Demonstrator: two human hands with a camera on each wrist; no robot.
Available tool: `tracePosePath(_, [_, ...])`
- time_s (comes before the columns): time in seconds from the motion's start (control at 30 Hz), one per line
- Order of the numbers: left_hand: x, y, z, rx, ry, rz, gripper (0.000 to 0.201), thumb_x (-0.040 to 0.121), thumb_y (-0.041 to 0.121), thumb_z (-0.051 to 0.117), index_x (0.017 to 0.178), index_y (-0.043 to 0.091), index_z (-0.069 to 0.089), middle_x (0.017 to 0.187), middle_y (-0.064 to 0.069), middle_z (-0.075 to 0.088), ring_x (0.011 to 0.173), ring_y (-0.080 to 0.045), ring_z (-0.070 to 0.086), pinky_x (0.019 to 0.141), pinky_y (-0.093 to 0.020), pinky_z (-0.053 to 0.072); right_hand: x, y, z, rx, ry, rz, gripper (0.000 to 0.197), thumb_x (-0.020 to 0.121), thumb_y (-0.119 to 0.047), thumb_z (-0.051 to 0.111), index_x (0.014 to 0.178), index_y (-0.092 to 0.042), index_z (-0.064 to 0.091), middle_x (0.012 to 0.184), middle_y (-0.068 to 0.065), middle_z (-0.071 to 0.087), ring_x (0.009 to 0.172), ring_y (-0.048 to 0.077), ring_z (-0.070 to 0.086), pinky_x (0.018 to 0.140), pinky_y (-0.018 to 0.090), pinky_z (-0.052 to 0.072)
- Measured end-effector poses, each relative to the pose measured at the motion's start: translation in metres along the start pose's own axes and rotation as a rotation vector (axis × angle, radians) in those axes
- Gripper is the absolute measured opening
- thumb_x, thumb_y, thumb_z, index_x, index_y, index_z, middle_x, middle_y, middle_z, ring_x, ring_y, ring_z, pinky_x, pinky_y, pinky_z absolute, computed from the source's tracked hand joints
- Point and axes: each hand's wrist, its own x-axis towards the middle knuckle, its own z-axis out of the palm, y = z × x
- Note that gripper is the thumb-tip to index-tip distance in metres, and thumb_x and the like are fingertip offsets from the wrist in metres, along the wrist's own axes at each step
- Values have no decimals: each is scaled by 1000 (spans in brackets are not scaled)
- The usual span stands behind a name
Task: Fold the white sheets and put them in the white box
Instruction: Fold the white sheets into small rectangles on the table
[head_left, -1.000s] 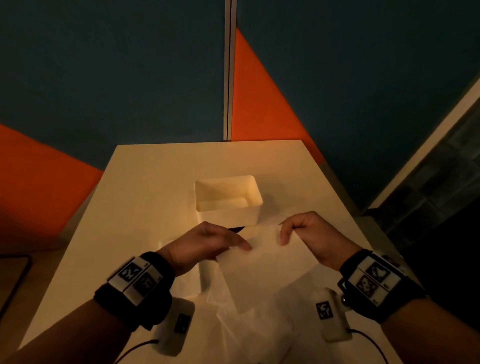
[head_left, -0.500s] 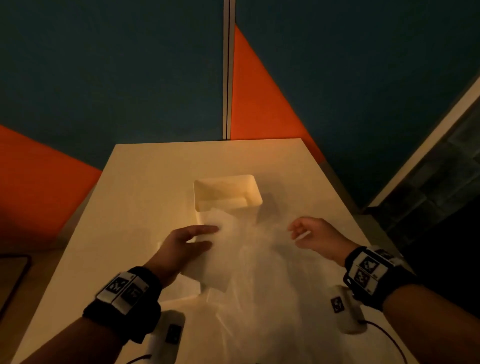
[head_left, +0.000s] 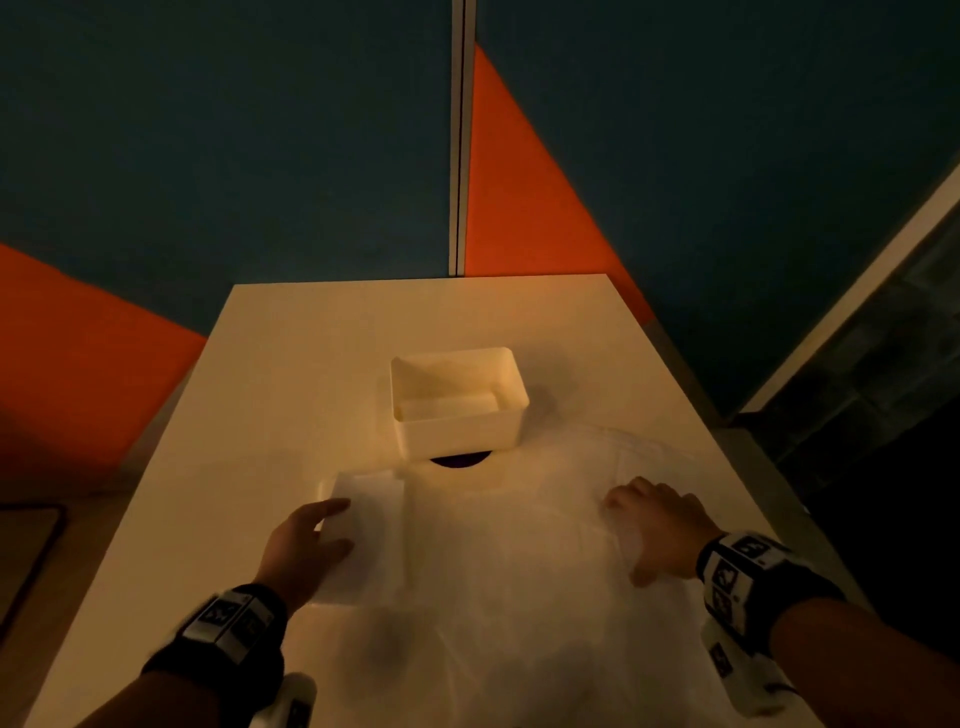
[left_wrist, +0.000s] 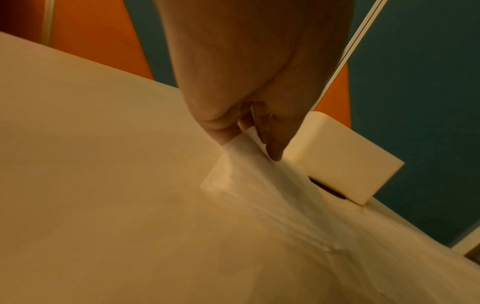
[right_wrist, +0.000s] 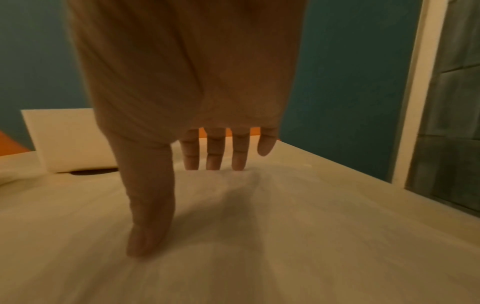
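1. Whereas a second ago both hands held one folded white paper sheet up between them, the left hand (head_left: 306, 545) now pinches that folded sheet (head_left: 371, 525) at its edge, low on the pale bench (head_left: 291, 364), just beside the white rectangular plastic box (head_left: 457, 415);
2. the right hand (head_left: 657, 525) has let go and lies flat, fingers (right_wrist: 215, 152) straight, on a wide, thin white sheet (head_left: 519, 571) spread before the box;
3. so nothing has gone in on this pass; seemingly folding the spread sheet comes next.
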Motion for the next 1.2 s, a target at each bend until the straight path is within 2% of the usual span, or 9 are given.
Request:
tracePosePath(0.1, [0,-3,0,59,21,33,52,74,1,73,121,20,61,119,-11,61,90,-25,62,80,-31,47,2,6,2,52,8,21,79,62,-40,81,127,-34,37,131,-9,42,122,20,42,102,41,33])
tracePosePath(0.27, [2,-4,1,89,63,46,52,73,5,74,121,21,61,122,-8,59,92,-26,61,87,-36,49,3,9,3,77,13,24,56,61,-41,79,102,-38,41,104,-16,47,111,17,45,94,38,30])
tracePosePath(0.4, [5,-4,3,136,99,58,51,76,9,74,124,18,59,124,-10,57,95,-28,60,90,-37,48,-2,11,-3,112,35,14,40,69,-37,74,95,-39,44,111,-14,53,112,17,47,96,38,28])
tracePosePath(0.5, [6,-5,3,149,114,60,50,76,10,74,124,16,59,123,-12,58,96,-29,59,90,-37,47,-4,13,-8,150,101,8,20,73,-33,69,74,-37,49,98,-16,56,99,13,52,88,34,29])
tracePosePath(0.6, [7,-6,4,192,113,78,51,75,10,75,123,15,60,123,-12,58,98,-31,59,90,-37,46,-5,13,-10,188,134,5,27,74,-32,71,62,-35,47,82,-18,51,86,7,48,86,32,30])
tracePosePath(0.87, [10,-8,4,373,76,88,47,75,19,76,120,16,62,132,-14,44,113,-31,50,101,-37,39,-14,15,-25,357,121,-81,23,82,-26,67,68,-38,53,80,-16,59,87,9,58,84,25,45])
tracePosePath(1.03, [-2,11,2,596,138,109,50,82,42,65,129,30,53,145,-11,28,128,-37,31,109,-45,29,-15,9,-46,562,314,-135,14,84,-16,67,80,-29,63,87,-8,66,86,10,61,81,25,48])
tracePosePath(1.13, [-10,35,8,527,89,209,52,81,48,64,128,31,52,143,-7,35,127,-32,34,108,-43,30,-19,-4,-64,711,421,-187,19,84,-8,67,75,-25,63,82,-3,66,81,13,62,77,28,48])
tracePosePath(1.2, [-17,54,15,366,-24,250,52,80,49,64,128,32,51,137,0,41,126,-24,35,106,-41,32,-22,-16,-75,810,470,-166,15,84,-7,67,76,-20,64,81,2,66,81,20,62,77,34,49])
